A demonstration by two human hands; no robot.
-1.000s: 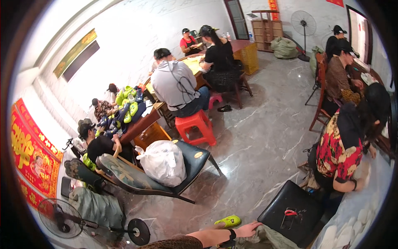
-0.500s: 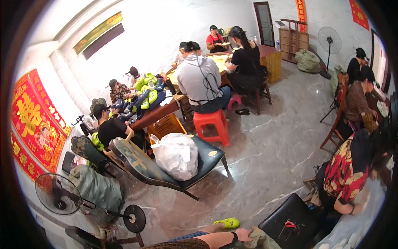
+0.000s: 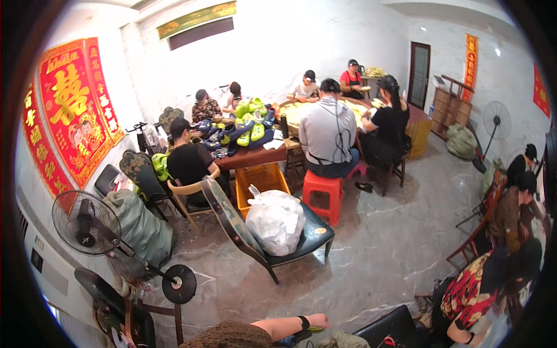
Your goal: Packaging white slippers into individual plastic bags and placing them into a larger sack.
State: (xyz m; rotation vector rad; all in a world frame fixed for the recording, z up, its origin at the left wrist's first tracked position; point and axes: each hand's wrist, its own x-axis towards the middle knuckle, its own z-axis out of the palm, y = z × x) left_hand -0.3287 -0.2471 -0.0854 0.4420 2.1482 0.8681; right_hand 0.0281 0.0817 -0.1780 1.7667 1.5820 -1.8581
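Left hand, fingers curled loosely over a yellow-green shoe on the marble floor; grip uncertain. Right hand out of view.

Brown patterned short sleeve, black wristband near grip

Small hand-assembly workroom set up in a plain hall.
Marble-look tiled floor, white walls, red festive hangings. Seated workers crowd long tables, one table heaped with green and blue foam clogs. Also present: orange plastic crate, red stool, filled white plastic bag on a recliner chair, standing fans.
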